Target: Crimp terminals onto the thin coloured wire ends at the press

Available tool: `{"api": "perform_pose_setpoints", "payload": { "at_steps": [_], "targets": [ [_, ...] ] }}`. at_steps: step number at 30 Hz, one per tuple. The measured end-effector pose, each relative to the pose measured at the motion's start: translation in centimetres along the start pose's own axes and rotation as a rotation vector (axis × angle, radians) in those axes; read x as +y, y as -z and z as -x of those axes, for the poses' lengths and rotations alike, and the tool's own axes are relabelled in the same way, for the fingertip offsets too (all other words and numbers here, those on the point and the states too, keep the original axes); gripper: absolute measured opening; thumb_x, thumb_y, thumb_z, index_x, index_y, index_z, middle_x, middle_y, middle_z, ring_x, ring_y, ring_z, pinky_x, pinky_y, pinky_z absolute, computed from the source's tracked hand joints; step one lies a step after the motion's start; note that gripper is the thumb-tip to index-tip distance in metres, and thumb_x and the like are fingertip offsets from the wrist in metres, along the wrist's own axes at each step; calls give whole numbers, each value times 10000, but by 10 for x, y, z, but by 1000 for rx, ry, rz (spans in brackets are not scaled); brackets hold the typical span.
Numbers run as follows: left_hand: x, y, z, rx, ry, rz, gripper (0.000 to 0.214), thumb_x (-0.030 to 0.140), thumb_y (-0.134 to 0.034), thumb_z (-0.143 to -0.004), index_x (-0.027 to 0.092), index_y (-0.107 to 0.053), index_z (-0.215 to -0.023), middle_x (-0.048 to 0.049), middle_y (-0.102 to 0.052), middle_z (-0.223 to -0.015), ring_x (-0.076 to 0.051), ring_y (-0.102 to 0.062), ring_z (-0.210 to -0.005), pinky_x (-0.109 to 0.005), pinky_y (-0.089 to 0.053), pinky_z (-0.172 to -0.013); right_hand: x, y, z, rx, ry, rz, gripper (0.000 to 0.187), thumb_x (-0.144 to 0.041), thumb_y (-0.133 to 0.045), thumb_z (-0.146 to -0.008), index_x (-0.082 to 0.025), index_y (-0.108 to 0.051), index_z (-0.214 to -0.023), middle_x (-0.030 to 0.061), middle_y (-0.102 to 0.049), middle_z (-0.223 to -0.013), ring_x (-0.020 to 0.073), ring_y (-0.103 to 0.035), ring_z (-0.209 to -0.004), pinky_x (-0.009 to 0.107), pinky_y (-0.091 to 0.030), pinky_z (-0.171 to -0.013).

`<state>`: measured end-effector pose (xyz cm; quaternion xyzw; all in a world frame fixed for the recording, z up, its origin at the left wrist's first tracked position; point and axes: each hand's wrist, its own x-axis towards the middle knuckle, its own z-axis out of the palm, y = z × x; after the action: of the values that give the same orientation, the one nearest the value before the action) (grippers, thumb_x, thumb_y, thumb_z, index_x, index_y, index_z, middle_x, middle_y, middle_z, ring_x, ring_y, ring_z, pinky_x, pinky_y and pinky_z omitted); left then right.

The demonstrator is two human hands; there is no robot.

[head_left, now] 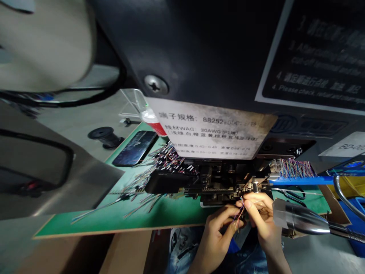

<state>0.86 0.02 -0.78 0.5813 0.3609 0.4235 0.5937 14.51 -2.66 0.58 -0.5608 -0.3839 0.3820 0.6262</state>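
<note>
Several thin coloured wires (238, 217) run between my two hands, just in front of the crimping machine's metal tooling (219, 190). My left hand (221, 228) pinches the lower part of these wires between thumb and fingers. With its thumb and index finger, my right hand (261, 213) grips their upper ends close to the lit tooling. The exact wire tips are too small to make out. Above hangs the dark machine body with a paper label (205, 129) stuck on its front.
Bundles of wires (171, 158) and a phone (135, 148) lie on the green table (176, 213). A metal lamp (305, 219) reaches in beside my right hand. Scissors (293, 194) and a blue tray of wires (305, 180) are at right. A black spool (101, 133) stands beyond the table.
</note>
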Motion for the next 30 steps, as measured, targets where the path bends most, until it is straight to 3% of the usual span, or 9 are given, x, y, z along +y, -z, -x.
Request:
{"api": "perform_pose_setpoints", "payload": {
  "at_steps": [6, 9, 13, 17, 20, 22, 25, 30],
  "targets": [
    [-3, 3, 3, -34, 26, 35, 225, 393, -719, -987, 198, -826, -961, -72, -782, -967, -206, -781, -838, -212, -650, -763, 1, 1, 1, -16, 23, 51, 256, -498, -748, -971, -252, -802, -1017, 35, -799, -854, 233, -751, -755, 351, -638, -750],
    [-1, 11, 6, -62, 85, 124, 261, 457, -757, -963, 209, -829, -994, -50, -754, -960, -173, -762, -748, -199, -632, -706, -4, 7, 1, -30, 130, 168, 190, -436, -713, -1005, -270, -805, -1005, 33, -792, -888, 221, -745, -796, 334, -613, -764],
    [10, 24, 8, -256, 246, 253, 367, 553, -817, -894, 190, -830, -940, -18, -701, -795, -165, -731, -662, -217, -612, -669, -12, 17, 1, -146, 326, 280, 120, -317, -729, -988, -266, -791, -899, 43, -753, -970, 223, -728, -897, 344, -587, -833],
    [11, 27, 7, -297, 276, 242, 453, 618, -813, -866, 180, -832, -980, -44, -749, -788, -196, -743, -666, -263, -625, -699, -13, 19, 3, -168, 192, 175, 115, -344, -746, -981, -254, -741, -910, 34, -784, -877, 230, -753, -821, 340, -610, -760],
    [1, 21, 8, -206, 229, 132, 454, 610, -760, -909, 195, -821, -1083, -75, -805, -892, -231, -781, -740, -296, -644, -764, -9, 15, 5, -71, 88, 137, 163, -395, -802, -940, -258, -717, -914, -15, -737, -696, 212, -717, -633, 334, -599, -661],
    [-4, 16, 7, -145, 177, 69, 435, 604, -715, -938, 200, -826, -1055, -87, -812, -956, -248, -797, -803, -292, -647, -780, -7, 12, 6, -56, 55, 100, 174, -400, -797, -944, -260, -702, -903, -36, -716, -666, 191, -696, -579, 312, -589, -618],
    [-4, 11, 6, -111, 154, 40, 400, 580, -700, -952, 204, -826, -999, -92, -806, -1031, -251, -801, -857, -280, -646, -799, -4, 10, 7, -51, 66, 88, 174, -410, -755, -978, -254, -724, -906, -17, -742, -714, 188, -705, -602, 305, -593, -602],
    [5, 16, 7, -216, 272, 126, 441, 603, -757, -906, 186, -814, -1035, -52, -762, -828, -235, -782, -749, -287, -646, -750, -5, 18, 5, -110, 163, 245, 208, -436, -714, -1000, -260, -808, -938, 34, -799, -815, 228, -755, -749, 349, -616, -739]
  ]
}}
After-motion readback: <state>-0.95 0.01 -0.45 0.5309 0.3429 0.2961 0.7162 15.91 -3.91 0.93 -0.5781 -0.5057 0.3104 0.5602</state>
